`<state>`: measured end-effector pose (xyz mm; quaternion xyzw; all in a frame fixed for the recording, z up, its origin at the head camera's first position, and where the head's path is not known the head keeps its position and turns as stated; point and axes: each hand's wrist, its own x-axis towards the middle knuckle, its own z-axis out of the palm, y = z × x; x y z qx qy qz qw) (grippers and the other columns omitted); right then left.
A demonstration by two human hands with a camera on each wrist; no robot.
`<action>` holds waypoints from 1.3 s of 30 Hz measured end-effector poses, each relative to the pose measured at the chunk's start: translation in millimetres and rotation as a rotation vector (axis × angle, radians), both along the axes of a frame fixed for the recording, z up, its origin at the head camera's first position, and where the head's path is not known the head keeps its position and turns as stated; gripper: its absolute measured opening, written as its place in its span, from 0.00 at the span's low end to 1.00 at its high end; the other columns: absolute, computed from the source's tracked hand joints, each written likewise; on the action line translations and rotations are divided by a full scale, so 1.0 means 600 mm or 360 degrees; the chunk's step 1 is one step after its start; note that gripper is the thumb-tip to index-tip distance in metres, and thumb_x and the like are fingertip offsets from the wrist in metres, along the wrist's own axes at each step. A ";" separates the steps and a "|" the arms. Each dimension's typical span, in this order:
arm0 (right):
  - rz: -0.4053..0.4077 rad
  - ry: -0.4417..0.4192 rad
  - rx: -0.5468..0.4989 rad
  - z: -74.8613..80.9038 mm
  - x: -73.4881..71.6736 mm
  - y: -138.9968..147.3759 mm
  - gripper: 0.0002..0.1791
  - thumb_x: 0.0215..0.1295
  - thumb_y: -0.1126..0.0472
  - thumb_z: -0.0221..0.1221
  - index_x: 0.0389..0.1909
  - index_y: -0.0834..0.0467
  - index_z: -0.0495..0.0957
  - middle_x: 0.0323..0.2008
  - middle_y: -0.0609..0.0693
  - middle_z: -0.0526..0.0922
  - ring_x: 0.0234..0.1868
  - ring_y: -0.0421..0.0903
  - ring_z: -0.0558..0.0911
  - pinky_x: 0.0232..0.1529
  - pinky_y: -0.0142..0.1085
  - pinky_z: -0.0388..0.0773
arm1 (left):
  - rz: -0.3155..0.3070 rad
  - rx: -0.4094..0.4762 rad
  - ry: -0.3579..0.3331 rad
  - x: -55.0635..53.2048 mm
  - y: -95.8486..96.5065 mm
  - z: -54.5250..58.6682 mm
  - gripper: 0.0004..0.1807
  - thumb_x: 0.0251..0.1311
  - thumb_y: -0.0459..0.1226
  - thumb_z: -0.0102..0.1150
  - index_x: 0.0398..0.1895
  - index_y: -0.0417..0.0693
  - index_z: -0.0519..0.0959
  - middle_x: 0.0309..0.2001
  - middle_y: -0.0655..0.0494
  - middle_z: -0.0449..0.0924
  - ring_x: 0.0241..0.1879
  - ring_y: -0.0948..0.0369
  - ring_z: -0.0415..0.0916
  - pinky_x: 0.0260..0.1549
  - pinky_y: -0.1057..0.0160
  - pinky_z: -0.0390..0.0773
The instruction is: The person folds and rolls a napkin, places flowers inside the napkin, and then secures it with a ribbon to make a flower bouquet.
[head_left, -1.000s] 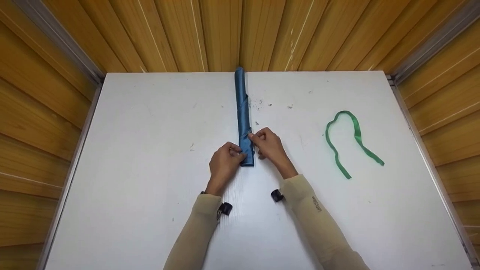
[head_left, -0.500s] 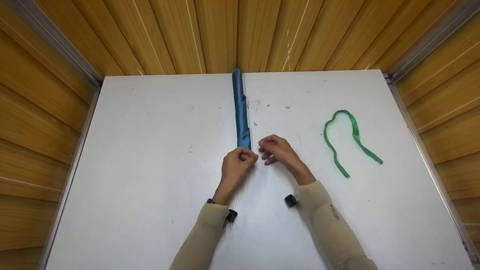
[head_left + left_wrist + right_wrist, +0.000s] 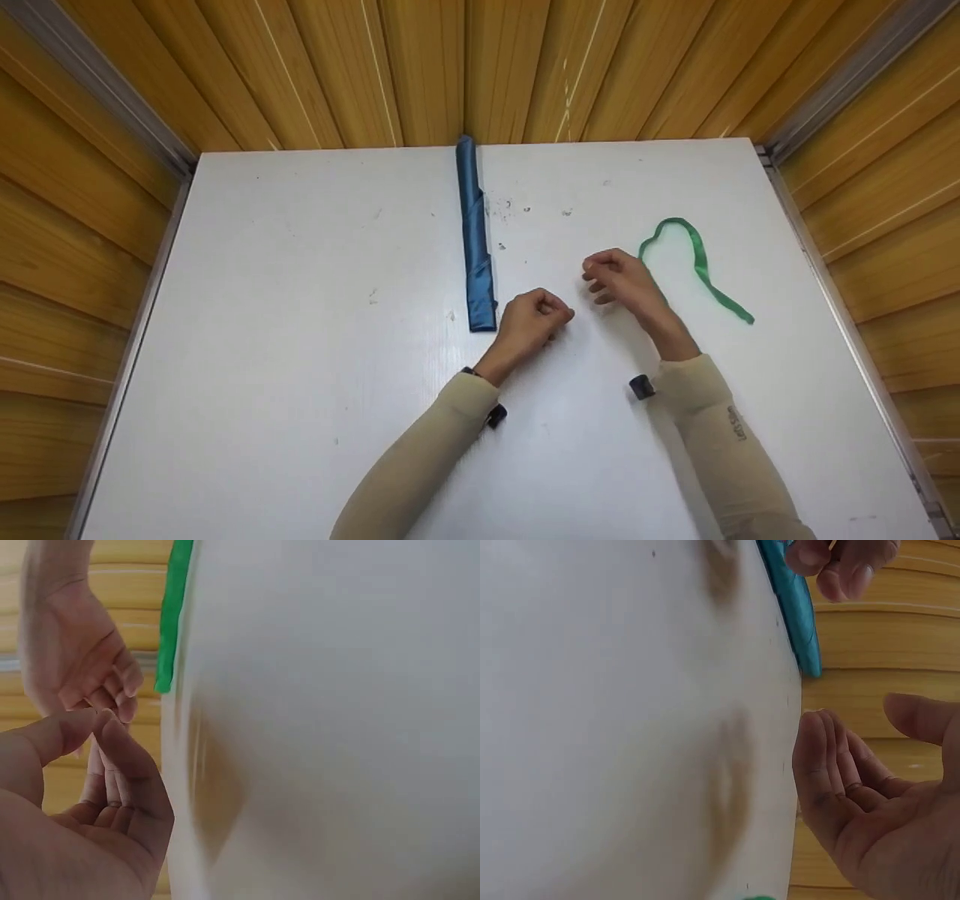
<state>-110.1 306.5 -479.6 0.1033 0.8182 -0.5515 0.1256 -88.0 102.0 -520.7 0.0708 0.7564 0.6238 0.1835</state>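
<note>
A long blue satin cloth roll (image 3: 473, 232) lies on the white table, its far end at the back edge. Diagonal folds show along it, and the near end is flat. My left hand (image 3: 531, 324) is just right of that near end, apart from it. Its thumb and index fingertips meet, with nothing visible between them in the left wrist view. Farther right, my right hand (image 3: 628, 286) hovers above the table with fingers loosely bent and thumb apart, holding nothing. It hides part of a green ribbon (image 3: 701, 259), which lies in a loose arch.
The white table (image 3: 300, 300) bears small dark marks to the right of the roll. Wood-look panels (image 3: 420, 67) stand behind it and at both sides. Each wrist carries a small black camera, such as the right wrist's camera (image 3: 641, 387).
Both hands have let go of the blue cloth roll and moved right, towards the green ribbon. The roll's near end, covered by the left hand half a second ago, shows now.
</note>
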 end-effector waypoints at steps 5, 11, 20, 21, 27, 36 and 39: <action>-0.0087 0.0055 0.0138 0.010 0.004 0.051 0.27 0.80 0.49 0.58 0.64 0.69 0.73 0.54 0.66 0.81 0.49 0.56 0.83 0.42 0.34 0.84 | -0.0077 -0.0050 0.0017 -0.013 0.049 -0.004 0.06 0.67 0.39 0.71 0.33 0.50 0.84 0.23 0.62 0.80 0.19 0.66 0.75 0.19 0.68 0.75; -0.0174 0.0159 0.0283 0.011 0.008 0.103 0.28 0.81 0.49 0.56 0.65 0.68 0.73 0.53 0.61 0.79 0.49 0.54 0.81 0.41 0.31 0.83 | -0.0171 -0.0163 0.0127 -0.027 0.098 -0.015 0.07 0.69 0.39 0.71 0.33 0.50 0.84 0.21 0.65 0.79 0.17 0.69 0.74 0.21 0.70 0.73; -0.0386 0.0241 0.0637 -0.002 0.010 0.174 0.23 0.82 0.53 0.53 0.63 0.68 0.75 0.56 0.64 0.79 0.46 0.50 0.81 0.39 0.24 0.77 | -0.0218 -0.0529 0.0237 -0.050 0.169 -0.005 0.09 0.71 0.43 0.69 0.48 0.50 0.87 0.37 0.64 0.87 0.37 0.69 0.80 0.39 0.71 0.76; -0.0409 0.0230 0.0664 -0.005 0.009 0.179 0.23 0.82 0.54 0.53 0.64 0.68 0.75 0.56 0.64 0.79 0.45 0.49 0.80 0.40 0.25 0.76 | -0.0214 -0.0563 0.0245 -0.054 0.175 -0.004 0.10 0.71 0.43 0.69 0.49 0.50 0.87 0.39 0.64 0.87 0.39 0.69 0.80 0.41 0.71 0.76; -0.0520 0.0199 0.0790 -0.016 -0.003 0.201 0.22 0.79 0.59 0.55 0.65 0.69 0.74 0.59 0.65 0.74 0.51 0.51 0.74 0.47 0.36 0.74 | -0.0133 -0.0786 0.0245 -0.064 0.203 0.001 0.18 0.70 0.53 0.68 0.49 0.51 0.89 0.41 0.63 0.88 0.39 0.67 0.81 0.42 0.69 0.78; -0.0548 -0.0019 0.0770 -0.024 -0.003 0.224 0.33 0.79 0.57 0.57 0.77 0.69 0.61 0.65 0.70 0.69 0.57 0.59 0.76 0.49 0.37 0.78 | -0.0135 -0.1141 0.0411 -0.057 0.235 -0.008 0.28 0.64 0.66 0.67 0.50 0.55 0.82 0.36 0.62 0.81 0.32 0.67 0.77 0.32 0.69 0.77; -0.0517 -0.0082 0.0698 -0.030 0.000 0.225 0.34 0.80 0.56 0.56 0.78 0.70 0.59 0.65 0.69 0.72 0.52 0.55 0.79 0.41 0.32 0.81 | -0.0100 -0.1222 0.0381 -0.057 0.245 -0.004 0.33 0.64 0.71 0.61 0.50 0.54 0.81 0.33 0.60 0.79 0.29 0.66 0.74 0.28 0.68 0.77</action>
